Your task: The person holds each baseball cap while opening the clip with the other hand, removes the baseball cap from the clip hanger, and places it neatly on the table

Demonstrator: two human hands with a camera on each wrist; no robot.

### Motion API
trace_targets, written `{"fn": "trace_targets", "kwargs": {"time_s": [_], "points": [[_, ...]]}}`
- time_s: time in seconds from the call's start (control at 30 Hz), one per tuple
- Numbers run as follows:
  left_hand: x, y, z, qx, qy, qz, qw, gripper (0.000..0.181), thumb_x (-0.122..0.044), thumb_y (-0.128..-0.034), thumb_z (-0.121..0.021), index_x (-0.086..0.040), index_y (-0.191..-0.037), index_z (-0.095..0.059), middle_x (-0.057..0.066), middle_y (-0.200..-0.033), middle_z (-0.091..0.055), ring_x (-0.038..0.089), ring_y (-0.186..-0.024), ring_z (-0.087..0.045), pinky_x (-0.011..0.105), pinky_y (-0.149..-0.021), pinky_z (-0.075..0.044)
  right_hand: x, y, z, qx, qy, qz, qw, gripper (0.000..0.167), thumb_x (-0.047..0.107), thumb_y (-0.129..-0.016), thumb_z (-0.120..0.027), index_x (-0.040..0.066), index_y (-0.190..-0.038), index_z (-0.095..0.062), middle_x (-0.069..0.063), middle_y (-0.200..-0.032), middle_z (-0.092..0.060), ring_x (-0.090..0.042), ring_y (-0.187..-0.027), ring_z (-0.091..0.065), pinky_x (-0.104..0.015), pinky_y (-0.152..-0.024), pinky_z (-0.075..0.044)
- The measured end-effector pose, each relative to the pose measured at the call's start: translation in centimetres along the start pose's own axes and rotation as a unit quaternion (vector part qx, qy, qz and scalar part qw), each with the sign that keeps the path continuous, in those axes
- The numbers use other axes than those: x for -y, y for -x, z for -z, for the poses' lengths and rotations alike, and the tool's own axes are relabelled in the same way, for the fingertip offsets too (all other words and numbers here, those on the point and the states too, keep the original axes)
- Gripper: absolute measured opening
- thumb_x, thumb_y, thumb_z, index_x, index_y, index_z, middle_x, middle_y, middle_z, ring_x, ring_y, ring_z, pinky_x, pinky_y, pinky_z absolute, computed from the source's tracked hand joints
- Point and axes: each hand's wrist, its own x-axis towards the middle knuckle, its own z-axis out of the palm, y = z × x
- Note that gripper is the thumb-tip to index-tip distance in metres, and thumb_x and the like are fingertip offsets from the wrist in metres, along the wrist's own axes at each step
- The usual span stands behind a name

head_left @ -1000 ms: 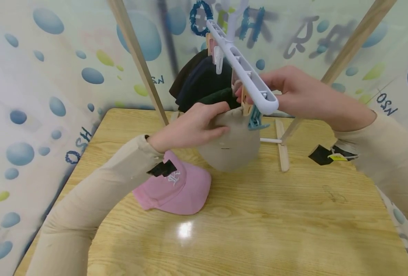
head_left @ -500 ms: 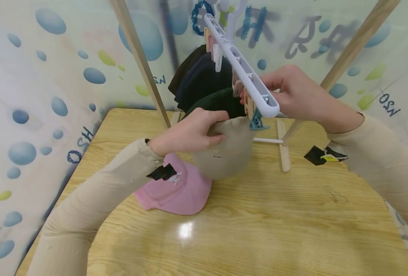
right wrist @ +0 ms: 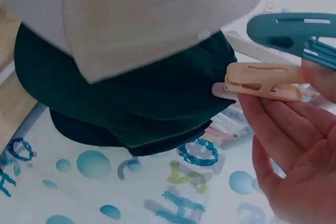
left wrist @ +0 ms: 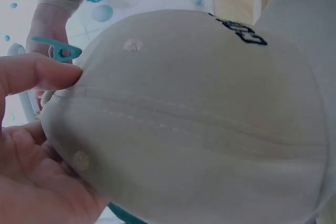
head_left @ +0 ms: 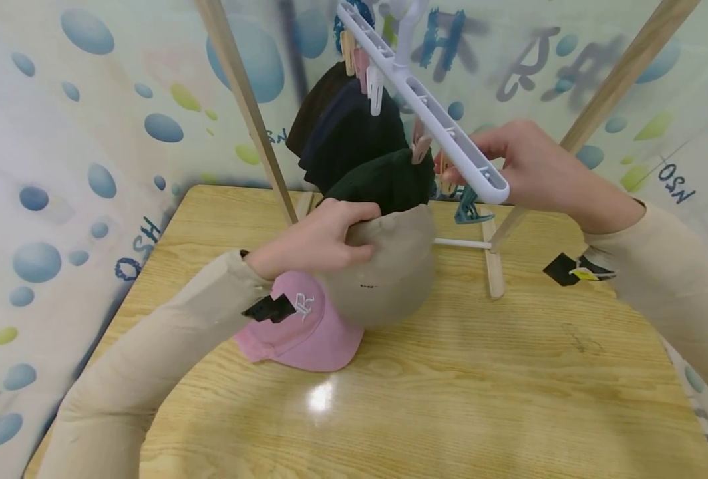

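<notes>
My left hand [head_left: 321, 239] pinches the edge of a beige cap [head_left: 390, 266] in front of the hanger; in the left wrist view the thumb lies on the beige cap [left wrist: 199, 103]. My right hand [head_left: 539, 166] is at the white hanger bar [head_left: 444, 126], its fingers on an orange clothespin [head_left: 446, 174]. In the right wrist view the orange clothespin [right wrist: 268, 80] lies between thumb and fingers, apart from the beige cap. A teal clothespin [head_left: 469, 205] hangs at the bar's near end. A pink clothespin [head_left: 421, 143] touches the dark green cap [head_left: 384, 179].
A pink cap [head_left: 306, 326] lies on the wooden table [head_left: 450, 399] below my left forearm. Black and brown caps [head_left: 354, 133] hang behind the green one. Wooden posts [head_left: 243, 100] of a stand rise on both sides, and more clothespins [head_left: 374, 90] hang farther along the bar.
The beige cap has moved down and left with my left hand, away from the orange clothespin. The hanger's near end has shifted right, my right hand staying at it.
</notes>
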Motion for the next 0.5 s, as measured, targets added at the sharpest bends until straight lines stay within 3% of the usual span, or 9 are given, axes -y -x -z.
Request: {"fn": "trace_targets", "kwargs": {"time_s": [0.33, 0.5], "points": [[1.0, 1.5, -0.4, 0.021, 0.026, 0.036, 0.9988, 0.014, -0.002, -0.0829, -0.064, -0.007, -0.078, -0.052, -0.004, -0.061, -0.035, 0.01, -0.053, -0.038, 0.028, -0.054, -0.033, -0.5, 0.6, 0.4, 0.033, -0.031, -0.043, 0.998, 0.014, 0.013, -0.09, -0.069, 0.005, -0.102, -0.068, -0.004, -0.083, -0.062, -0.018, -0.067, -0.047, -0.03, -0.057, -0.031], [0.9, 2.4, -0.7, 0.036, 0.039, 0.05, 0.9973, 0.02, 0.0, -0.0844, -0.064, -0.008, -0.078, -0.048, -0.004, -0.063, -0.032, 0.01, -0.056, -0.035, 0.028, -0.055, -0.031, -1.1, 1.0, 0.9, 0.036, -0.028, -0.066, 0.9968, 0.019, 0.014, -0.091, -0.069, 0.006, -0.108, -0.068, -0.005, -0.077, -0.055, -0.019, -0.06, -0.042, -0.03, -0.053, -0.03]]}}
